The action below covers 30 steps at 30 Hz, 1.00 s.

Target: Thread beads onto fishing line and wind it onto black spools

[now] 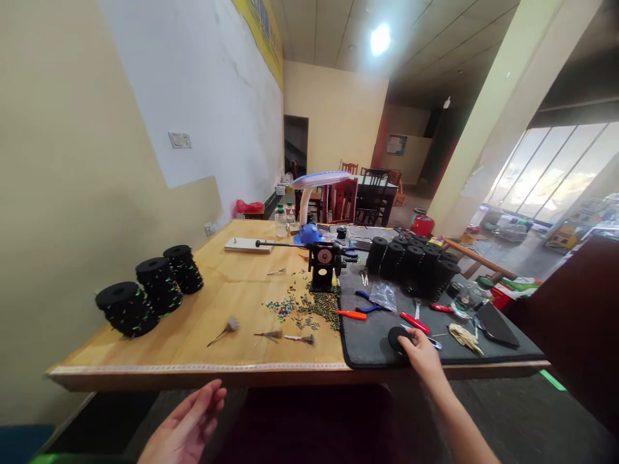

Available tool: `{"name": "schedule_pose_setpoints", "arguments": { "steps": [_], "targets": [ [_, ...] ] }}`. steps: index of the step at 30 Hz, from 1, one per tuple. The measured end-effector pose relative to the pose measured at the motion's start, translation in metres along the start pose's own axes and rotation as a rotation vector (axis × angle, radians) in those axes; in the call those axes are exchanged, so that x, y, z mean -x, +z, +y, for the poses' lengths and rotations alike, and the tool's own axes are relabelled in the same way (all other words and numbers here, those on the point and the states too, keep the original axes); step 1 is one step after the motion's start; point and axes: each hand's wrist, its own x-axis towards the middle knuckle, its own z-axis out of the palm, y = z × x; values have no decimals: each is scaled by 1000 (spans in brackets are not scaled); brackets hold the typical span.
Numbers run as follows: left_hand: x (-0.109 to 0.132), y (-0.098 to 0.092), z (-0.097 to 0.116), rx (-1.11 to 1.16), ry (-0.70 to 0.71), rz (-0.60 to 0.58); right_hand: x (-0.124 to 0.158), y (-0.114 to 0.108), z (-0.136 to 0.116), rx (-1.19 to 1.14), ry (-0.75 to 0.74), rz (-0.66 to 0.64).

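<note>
My right hand (420,353) is at the front of the dark mat, fingers closed on the edge of a small black round disc (395,339). The disc's exact kind does not show. A knife-like tool with a pale blade (432,342) lies partly behind that hand. My left hand (186,425) hovers in front of the table's edge, its fingers curled and thumb tip against the index finger. Anything in that pinch is too small to make out. Brush-like feather bundles (271,334) lie on the wood beyond it.
A black clamp-like device (322,264) stands mid-table behind loose beads (283,308). Black foam rolls (128,309) stand at left, more rolls (413,258) at right. Blue-handled pliers (370,309), an orange-handled tool (352,315), a glass jar (471,298) and a lamp (307,216) stand or lie about.
</note>
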Motion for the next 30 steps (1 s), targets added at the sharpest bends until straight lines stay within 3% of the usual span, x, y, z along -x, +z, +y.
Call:
{"name": "schedule_pose_setpoints", "arguments": {
  "steps": [4, 7, 9, 11, 14, 17, 20, 24, 30],
  "targets": [
    [13, 7, -14, -194, 127, -126, -9, -1, -5, 179, -42, 57],
    [21, 23, -30, -418, 237, -267, 18, 2, -19, 371, -333, 236],
    [25, 36, -39, -532, 273, -365, 53, 11, -32, 263, -496, 157],
    [29, 48, -48, -617, 304, -459, 92, 27, -47, 46, -565, -72],
    [33, 61, -58, -720, 343, -567, 138, 59, -65, -253, -471, -476],
    [36, 67, -66, -797, 357, -666, 154, 83, -73, -460, -319, -654],
    [38, 68, -72, -870, 394, -699, 151, 90, -76, -538, -226, -679],
    [33, 63, -78, -1004, 465, -678, 142, 82, -79, -623, -90, -696],
    [1, 39, -102, -1160, 518, -792, 127, 69, -78, -910, 95, -654]
  ]
}}
